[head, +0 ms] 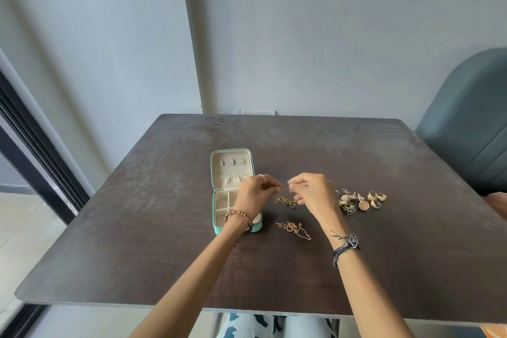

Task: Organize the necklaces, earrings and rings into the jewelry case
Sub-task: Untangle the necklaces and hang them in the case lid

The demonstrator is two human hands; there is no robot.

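Observation:
A small teal jewelry case (219,167) lies open on the dark table, its cream lid up and its divided base partly hidden by my left wrist. My left hand (256,192) and my right hand (310,191) hover side by side just right of the case, each pinching an end of a thin gold necklace chain (285,202) that hangs down to a small heap on the table. A second gold necklace (293,228) lies loose nearer to me. Earrings (352,202) and gold rings (377,199) sit in a cluster to the right.
The dark brown table (164,241) stands against a grey wall. A blue-grey upholstered chair (466,123) stands at its right side. A dark window frame (33,145) runs along the left.

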